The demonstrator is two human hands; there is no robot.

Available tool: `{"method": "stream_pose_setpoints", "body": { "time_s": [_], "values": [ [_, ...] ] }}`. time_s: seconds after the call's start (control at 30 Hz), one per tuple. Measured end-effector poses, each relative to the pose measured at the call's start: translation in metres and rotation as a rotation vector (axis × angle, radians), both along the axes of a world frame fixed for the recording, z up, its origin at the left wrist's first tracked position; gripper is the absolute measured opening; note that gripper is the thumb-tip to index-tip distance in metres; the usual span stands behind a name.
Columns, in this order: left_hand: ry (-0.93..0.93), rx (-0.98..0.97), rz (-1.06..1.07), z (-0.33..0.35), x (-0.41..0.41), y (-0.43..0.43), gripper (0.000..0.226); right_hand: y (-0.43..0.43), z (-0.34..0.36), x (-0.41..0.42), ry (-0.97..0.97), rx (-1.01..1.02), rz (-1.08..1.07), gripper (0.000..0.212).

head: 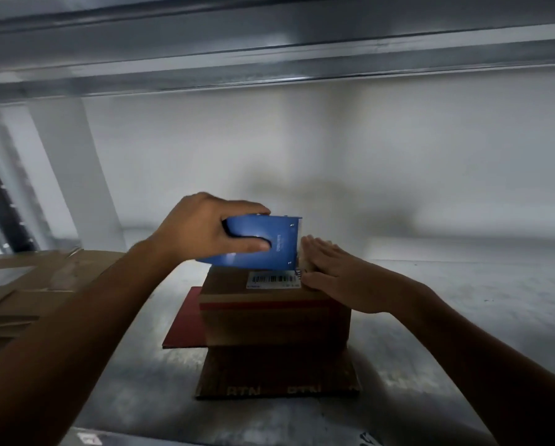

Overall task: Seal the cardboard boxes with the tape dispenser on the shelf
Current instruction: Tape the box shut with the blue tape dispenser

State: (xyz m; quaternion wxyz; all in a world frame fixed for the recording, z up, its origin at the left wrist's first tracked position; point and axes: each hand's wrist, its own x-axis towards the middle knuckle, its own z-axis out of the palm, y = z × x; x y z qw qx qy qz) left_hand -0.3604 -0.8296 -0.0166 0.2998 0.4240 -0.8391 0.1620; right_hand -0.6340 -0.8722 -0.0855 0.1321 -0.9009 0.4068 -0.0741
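- A grey metal shelf runs back to a pale wall. A blurred beam crosses overhead.
- A brown box stands mid-shelf, with a red stripe across its near face and a barcode label on top. The print is too blurred to read.
- The left hand grips a blue dispenser, thumb on top and fingers curled through its handle. The dispenser sits over the far part of the box top. Whether it touches the box is unclear, and the tape roll is hidden.
- The right hand lies flat, fingers straight, on the box top just right of the dispenser.
- A red sheet shows at the box's left, partly covered by the box.
- A flat card lies in front of the box, its lettering partly legible.
- Flattened cartons at the left are cut off by the frame edge.
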Motion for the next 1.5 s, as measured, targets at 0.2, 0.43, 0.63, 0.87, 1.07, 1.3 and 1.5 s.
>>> {"method": "stream_pose_setpoints", "body": {
  "time_s": [0.2,0.43,0.63,0.87,1.07,1.3,1.5],
  "values": [
    [0.006,0.357,0.029,0.051,0.027,-0.004,0.054,0.000,0.000,0.000,0.032,-0.017,0.006,0.071],
    [0.032,0.594,0.070,0.069,0.065,0.001,0.047,0.000,-0.001,-0.001,0.016,-0.034,0.008,0.071],
    [0.137,0.635,0.076,0.049,0.092,0.009,0.049,0.000,0.001,0.003,0.029,-0.052,0.015,0.071],
    [0.178,0.580,0.021,0.026,0.098,0.007,0.056,0.016,0.016,0.004,0.017,-0.031,-0.052,0.071],
    [0.218,0.587,-0.016,0.013,0.103,0.005,0.049,0.025,0.020,0.018,0.150,-0.123,-0.145,0.080],
    [0.229,0.532,-0.044,0.007,0.110,0.002,0.032,0.052,0.014,0.074,0.113,-0.152,-0.095,0.071],
    [0.205,0.538,-0.028,0.009,0.107,0.000,0.033,0.066,0.010,0.098,0.169,-0.187,-0.136,0.067]
  ]
}}
